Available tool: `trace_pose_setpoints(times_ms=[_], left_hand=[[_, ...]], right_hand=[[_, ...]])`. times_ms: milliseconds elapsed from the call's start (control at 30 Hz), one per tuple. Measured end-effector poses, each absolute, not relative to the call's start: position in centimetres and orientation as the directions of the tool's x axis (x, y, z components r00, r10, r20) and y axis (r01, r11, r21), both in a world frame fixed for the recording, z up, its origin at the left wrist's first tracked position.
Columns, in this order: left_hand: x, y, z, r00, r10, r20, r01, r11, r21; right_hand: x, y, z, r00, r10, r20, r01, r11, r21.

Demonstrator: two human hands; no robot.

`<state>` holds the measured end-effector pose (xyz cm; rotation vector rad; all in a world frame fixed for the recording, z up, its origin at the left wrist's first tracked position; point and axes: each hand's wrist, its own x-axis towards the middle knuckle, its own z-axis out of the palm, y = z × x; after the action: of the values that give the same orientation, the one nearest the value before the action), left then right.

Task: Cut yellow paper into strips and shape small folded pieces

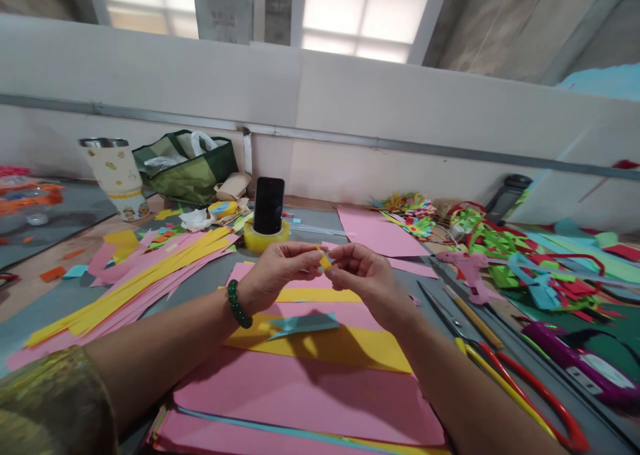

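Note:
Between my two hands is a small piece of yellow paper (325,261), pinched at the fingertips. My left hand (277,271), with a green bead bracelet (239,304) at the wrist, grips its left side. On its right side are the closed fingers of my right hand (373,281). Below them lies a stack of pink paper sheets (310,391) crossed by wide yellow paper strips (350,347). A folded light-blue paper piece (305,324) rests on the upper part of this stack, under my hands.
Long yellow strips (145,285) lie at the left. A phone (269,205) stands in a tape roll (266,236) ahead. Scissors (493,361), a pink glue gun (473,271) and a purple device (583,361) are at the right. A tumbler (115,178) stands back left.

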<state>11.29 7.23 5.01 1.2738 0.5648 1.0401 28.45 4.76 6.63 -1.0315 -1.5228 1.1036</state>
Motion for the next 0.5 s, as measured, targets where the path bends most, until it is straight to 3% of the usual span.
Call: trace_pose_setpoints(times_ms=[200, 500], left_hand=[[11.18, 7.16, 5.14, 0.534, 0.825, 0.186, -0.341, 0.008, 0.94], [11.28, 7.39, 5.16, 0.616, 0.761, 0.206, -0.39, 0.067, 0.919]], right_hand=[[28.88, 5.07, 6.55, -0.253, 0.956, 0.151, -0.069, 0.138, -0.988], [29.09, 5.09, 7.34, -0.343, 0.937, -0.074, -0.256, -0.168, -0.952]])
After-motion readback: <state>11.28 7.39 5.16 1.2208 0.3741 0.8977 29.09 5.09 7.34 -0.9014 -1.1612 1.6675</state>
